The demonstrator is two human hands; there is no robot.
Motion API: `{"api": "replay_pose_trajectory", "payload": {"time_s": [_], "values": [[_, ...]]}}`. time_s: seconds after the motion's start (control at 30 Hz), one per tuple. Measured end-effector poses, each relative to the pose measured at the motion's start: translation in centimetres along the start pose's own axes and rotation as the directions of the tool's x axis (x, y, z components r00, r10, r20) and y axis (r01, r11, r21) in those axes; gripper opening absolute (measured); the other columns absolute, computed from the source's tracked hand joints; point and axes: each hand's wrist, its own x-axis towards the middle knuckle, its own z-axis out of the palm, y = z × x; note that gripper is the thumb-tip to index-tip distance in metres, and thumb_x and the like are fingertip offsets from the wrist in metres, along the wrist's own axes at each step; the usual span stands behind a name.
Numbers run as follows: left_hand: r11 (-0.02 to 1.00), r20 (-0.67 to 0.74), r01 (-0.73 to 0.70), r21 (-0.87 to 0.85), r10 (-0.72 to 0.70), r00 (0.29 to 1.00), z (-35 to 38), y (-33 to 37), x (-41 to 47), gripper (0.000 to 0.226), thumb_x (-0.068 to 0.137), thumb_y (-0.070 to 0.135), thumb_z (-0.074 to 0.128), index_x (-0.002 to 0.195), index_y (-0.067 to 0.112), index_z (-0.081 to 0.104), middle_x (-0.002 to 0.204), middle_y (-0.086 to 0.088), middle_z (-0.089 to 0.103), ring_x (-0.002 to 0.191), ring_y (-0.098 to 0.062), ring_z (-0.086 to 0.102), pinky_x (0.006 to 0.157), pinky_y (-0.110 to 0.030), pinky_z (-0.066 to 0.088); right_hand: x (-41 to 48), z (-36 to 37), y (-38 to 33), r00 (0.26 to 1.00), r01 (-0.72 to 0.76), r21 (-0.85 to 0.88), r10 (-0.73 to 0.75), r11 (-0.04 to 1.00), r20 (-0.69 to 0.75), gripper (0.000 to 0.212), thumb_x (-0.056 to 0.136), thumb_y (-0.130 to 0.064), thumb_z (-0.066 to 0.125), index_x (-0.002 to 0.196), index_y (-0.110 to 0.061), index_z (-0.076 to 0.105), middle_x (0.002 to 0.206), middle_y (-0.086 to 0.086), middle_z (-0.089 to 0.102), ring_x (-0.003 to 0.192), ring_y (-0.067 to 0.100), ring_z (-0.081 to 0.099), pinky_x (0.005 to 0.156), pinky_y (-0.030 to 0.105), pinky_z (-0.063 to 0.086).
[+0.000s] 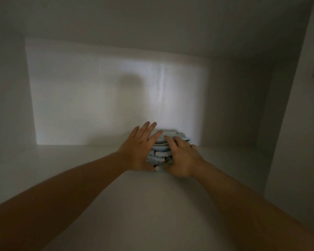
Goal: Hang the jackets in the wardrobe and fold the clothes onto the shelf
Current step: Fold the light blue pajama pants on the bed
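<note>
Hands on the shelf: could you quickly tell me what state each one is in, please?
Left hand: open, straight fingers pressed against the folded clothes.
Right hand: open, fingers laid flat on the same stack.

two hands [140, 149], one folded-clothes stack [159, 154], one shelf [80, 169]

The shelf [71, 160] was a plain white board inside a white compartment, dim at its near edge and brighter toward the far wall. A single stack of folded clothes [161, 153], pale blue with some darker patterned layers, lay directly on it, far and slightly right of centre.
</note>
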Motion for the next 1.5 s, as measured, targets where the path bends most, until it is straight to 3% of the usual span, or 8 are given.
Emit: {"api": "replay_pose_trajectory", "payload": {"time_s": [0.1, 0.23, 0.63, 1.0, 1.1, 1.23, 1.4, 1.5], "values": [[0.997, 0.09, 0.033, 0.068, -0.039, 0.995, 1.5, -0.4, 0.2, 0.129, 0.07, 0.089, 0.05, 0.158, 0.012, -0.005, 0.159, -0.013, 0.023, 0.145, -0.03, 0.024, 0.119, -0.045, 0.016, -0.4, 0.8, 0.7, 0.998, -0.013, -0.101, 0.019, 0.995, 0.058, 0.12, 0.078, -0.068, 0.064, 0.155, -0.031, -0.02, 0.164, 0.007, -0.021, 0.152, 0.028, -0.007, 0.119, 0.053, 0.01], [0.97, -0.002, -0.115, 0.215, 0.118, 0.993, 3.2, 0.0, -0.5, 0.101, 0.086, 0.079, 0.027, 0.156, 0.007, 0.017, 0.142, -0.013, 0.044, 0.127, -0.032, 0.043, 0.11, -0.048, 0.028, 0.3, 2.0, 1.0, 0.999, -0.017, -0.125, 0.023, 0.992, 0.046, 0.105, 0.094, -0.045, 0.057, 0.154, -0.018, -0.024, 0.163, 0.011, -0.024, 0.153, 0.029, -0.006, 0.12, 0.049, 0.011], [0.972, 0.102, -0.019, 0.233, -0.005, 0.995, 5.2, 1.2, 2.6, 0.081, 0.099, 0.063, 0.028, 0.155, 0.006, 0.017, 0.145, -0.014, 0.04, 0.13, -0.031, 0.039, 0.111, -0.048, 0.024, 4.3, 4.6, 2.1, 0.997, -0.076, -0.08, 0.078, 0.994, 0.023, 0.076, 0.102, -0.033, 0.043, 0.159, -0.01, -0.003, 0.167, 0.009, 0.001, 0.153, 0.03, 0.003, 0.122, 0.046, 0.012], [0.979, 0.148, 0.028, 0.203, -0.059, 0.987, 0.6, 2.2, -0.3, 0.086, 0.096, 0.061, 0.038, 0.157, 0.006, 0.01, 0.157, -0.014, 0.025, 0.145, -0.031, 0.022, 0.121, -0.049, 0.011, 0.1, 0.7, -0.6, 0.992, -0.087, -0.047, 0.091, 0.995, 0.089, 0.083, 0.1, -0.034, 0.047, 0.158, -0.007, -0.006, 0.167, 0.012, -0.004, 0.154, 0.027, -0.002, 0.122, 0.042, 0.002], [0.983, 0.153, 0.046, 0.18, -0.074, 0.986, -1.8, 3.6, -1.7, 0.082, 0.098, 0.058, 0.041, 0.156, 0.005, 0.014, 0.158, -0.014, 0.025, 0.147, -0.031, 0.021, 0.122, -0.048, 0.009, -2.3, -1.1, -2.0, 0.996, -0.071, 0.011, 0.07, 0.997, 0.049, 0.07, 0.102, -0.024, 0.045, 0.157, -0.002, 0.008, 0.164, 0.015, 0.014, 0.151, 0.027, 0.017, 0.122, 0.037, 0.016], [0.986, 0.246, 0.036, 0.163, -0.076, 0.966, -5.2, 6.6, -3.7, 0.066, 0.098, 0.051, 0.044, 0.148, 0.007, 0.033, 0.149, -0.014, 0.039, 0.136, -0.03, 0.036, 0.115, -0.041, 0.023, -6.1, -3.1, -3.3, 0.991, -0.114, 0.103, 0.121, 0.988, -0.066, 0.039, 0.101, -0.013, 0.041, 0.14, -0.004, 0.044, 0.139, 0.014, 0.053, 0.125, 0.025, 0.052, 0.099, 0.027, 0.039], [0.998, 0.299, 0.002, 0.062, -0.021, 0.954, -7.9, 10.9, -6.6, 0.044, 0.106, 0.041, 0.036, 0.128, 0.01, 0.059, 0.132, -0.008, 0.058, 0.119, -0.024, 0.054, 0.077, -0.013, 0.034, -12.0, -4.4, -4.4, 0.94, -0.187, 0.279, 0.254, 0.942, -0.227, 0.03, 0.096, -0.009, 0.044, 0.121, -0.009, 0.06, 0.124, 0.017, 0.063, 0.11, 0.034, 0.06, 0.085, 0.031, 0.047], [0.998, 0.326, 0.052, -0.028, -0.04, 0.944, -9.8, 13.3, -8.5, 0.042, 0.103, 0.042, 0.04, 0.123, 0.012, 0.062, 0.126, -0.009, 0.061, 0.112, -0.026, 0.058, 0.08, -0.025, 0.039, -16.4, -4.6, -4.8, 0.892, -0.237, 0.377, 0.354, 0.895, -0.281, 0.027, 0.094, -0.013, 0.047, 0.113, -0.015, 0.065, 0.118, 0.014, 0.068, 0.109, 0.036, 0.062, 0.08, 0.032, 0.047]]}}
